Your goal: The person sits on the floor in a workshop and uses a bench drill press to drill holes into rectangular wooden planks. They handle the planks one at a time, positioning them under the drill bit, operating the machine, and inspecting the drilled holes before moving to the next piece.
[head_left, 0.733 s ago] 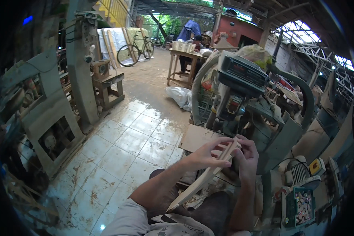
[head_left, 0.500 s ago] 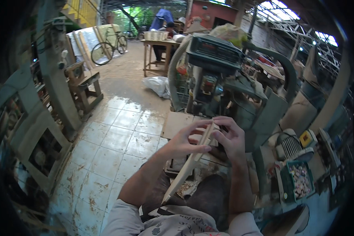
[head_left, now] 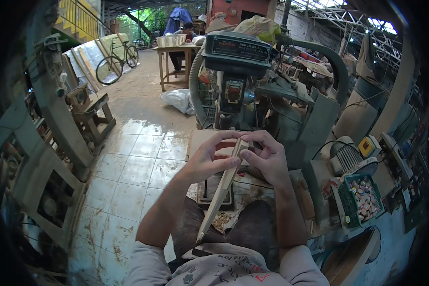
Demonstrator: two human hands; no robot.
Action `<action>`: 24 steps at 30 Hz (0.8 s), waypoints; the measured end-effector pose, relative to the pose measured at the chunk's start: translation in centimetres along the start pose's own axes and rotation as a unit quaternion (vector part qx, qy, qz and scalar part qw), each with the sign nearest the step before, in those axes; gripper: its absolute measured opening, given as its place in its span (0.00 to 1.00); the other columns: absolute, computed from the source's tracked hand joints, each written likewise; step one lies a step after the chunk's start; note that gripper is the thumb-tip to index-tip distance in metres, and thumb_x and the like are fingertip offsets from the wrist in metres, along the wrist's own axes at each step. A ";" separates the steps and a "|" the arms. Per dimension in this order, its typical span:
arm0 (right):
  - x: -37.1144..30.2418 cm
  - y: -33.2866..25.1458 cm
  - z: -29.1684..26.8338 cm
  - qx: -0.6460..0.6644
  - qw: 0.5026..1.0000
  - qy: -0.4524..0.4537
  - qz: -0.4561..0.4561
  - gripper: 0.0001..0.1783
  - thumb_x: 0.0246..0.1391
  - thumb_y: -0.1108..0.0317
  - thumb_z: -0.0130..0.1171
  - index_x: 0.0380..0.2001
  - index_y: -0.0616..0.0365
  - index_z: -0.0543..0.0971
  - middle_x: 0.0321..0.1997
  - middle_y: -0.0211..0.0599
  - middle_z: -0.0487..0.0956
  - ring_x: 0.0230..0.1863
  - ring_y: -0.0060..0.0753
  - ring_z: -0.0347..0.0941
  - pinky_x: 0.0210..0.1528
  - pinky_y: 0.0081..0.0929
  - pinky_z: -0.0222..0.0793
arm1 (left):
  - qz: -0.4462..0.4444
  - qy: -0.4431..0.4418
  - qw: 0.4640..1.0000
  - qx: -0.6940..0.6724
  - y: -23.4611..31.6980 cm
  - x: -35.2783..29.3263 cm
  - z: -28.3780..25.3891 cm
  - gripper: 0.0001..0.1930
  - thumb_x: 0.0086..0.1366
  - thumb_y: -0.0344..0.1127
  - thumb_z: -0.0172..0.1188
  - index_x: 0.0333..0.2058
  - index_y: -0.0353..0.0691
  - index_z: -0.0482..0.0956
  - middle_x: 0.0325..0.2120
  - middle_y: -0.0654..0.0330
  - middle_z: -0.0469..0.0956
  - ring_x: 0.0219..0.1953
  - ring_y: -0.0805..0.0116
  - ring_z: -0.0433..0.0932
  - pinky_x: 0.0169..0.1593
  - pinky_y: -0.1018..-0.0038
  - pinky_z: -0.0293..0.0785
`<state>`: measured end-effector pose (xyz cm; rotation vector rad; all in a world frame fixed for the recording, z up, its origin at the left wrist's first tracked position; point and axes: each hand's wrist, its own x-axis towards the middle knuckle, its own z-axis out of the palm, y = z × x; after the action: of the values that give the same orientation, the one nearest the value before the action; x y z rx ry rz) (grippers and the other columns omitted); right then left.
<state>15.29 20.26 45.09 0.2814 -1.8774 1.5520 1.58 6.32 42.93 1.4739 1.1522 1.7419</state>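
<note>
A long, narrow strip of pale wood [head_left: 216,201] slants from my lap up and away from me, with its far end between my two hands. A short wooden block [head_left: 243,145] shows at that far end; whether it is joined to the strip I cannot tell. My left hand [head_left: 209,157] grips the strip from the left, thumb along the near side and fingers curled over the far side. From the right, my right hand [head_left: 268,156] pinches the tip and the block with thumb and fingers. The strip's near end rests close to my shirt.
Straight ahead stands a dark green bench drill [head_left: 236,52], with a board [head_left: 200,143] below it. To the right are a ribbed motor [head_left: 349,157] and a green basket [head_left: 350,202] of small pieces. A person [head_left: 186,35] sits behind a wooden table [head_left: 169,49] far off.
My view has shifted, so the bench drill shows more fully. Both hands still hold the strip's far end, and its tilt is slightly steeper in the picture.
</note>
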 end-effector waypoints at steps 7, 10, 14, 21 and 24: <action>-0.3 -0.7 0.1 -0.008 1.000 0.008 0.013 0.14 0.49 0.76 0.65 0.40 0.61 0.77 0.49 0.38 0.70 0.54 0.30 0.69 0.57 0.32 0.71 | -0.011 -0.039 0.999 0.018 1.5 1.3 -0.3 0.27 0.56 0.35 0.67 0.52 0.39 0.65 0.50 0.58 0.70 0.55 0.64 0.70 0.54 0.63 0.72; -0.2 -0.7 0.0 -0.023 1.000 -0.004 -0.002 0.13 0.49 0.76 0.65 0.39 0.62 0.77 0.49 0.39 0.71 0.54 0.31 0.70 0.56 0.31 0.71 | -0.026 -0.046 0.998 0.045 1.8 1.5 -0.4 0.27 0.55 0.36 0.68 0.51 0.38 0.66 0.49 0.57 0.70 0.54 0.65 0.70 0.53 0.63 0.72; -0.3 -0.6 -0.2 -0.019 1.000 -0.007 -0.014 0.12 0.49 0.76 0.65 0.39 0.64 0.77 0.48 0.40 0.71 0.53 0.32 0.71 0.55 0.30 0.72 | 0.006 -0.038 0.997 0.073 1.6 1.6 -0.1 0.26 0.55 0.37 0.68 0.50 0.37 0.68 0.48 0.58 0.69 0.52 0.67 0.71 0.52 0.64 0.73; -0.6 -0.6 -0.1 -0.031 0.999 -0.006 -0.032 0.12 0.50 0.74 0.65 0.38 0.64 0.77 0.47 0.41 0.72 0.52 0.32 0.72 0.54 0.30 0.73 | 0.000 -0.045 0.994 0.095 1.8 1.4 -0.1 0.26 0.54 0.37 0.68 0.49 0.38 0.69 0.48 0.59 0.69 0.50 0.68 0.71 0.52 0.64 0.73; -0.6 -0.5 -0.1 -0.039 0.998 -0.010 -0.040 0.12 0.50 0.73 0.65 0.38 0.64 0.77 0.47 0.41 0.72 0.51 0.32 0.72 0.54 0.29 0.73 | -0.006 -0.045 0.994 0.098 2.0 1.4 -0.1 0.26 0.53 0.36 0.69 0.49 0.39 0.70 0.48 0.60 0.68 0.50 0.68 0.71 0.52 0.64 0.72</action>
<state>16.08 20.11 45.14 0.3340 -1.9136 1.4232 1.36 6.53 45.35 1.6398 1.3111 1.5739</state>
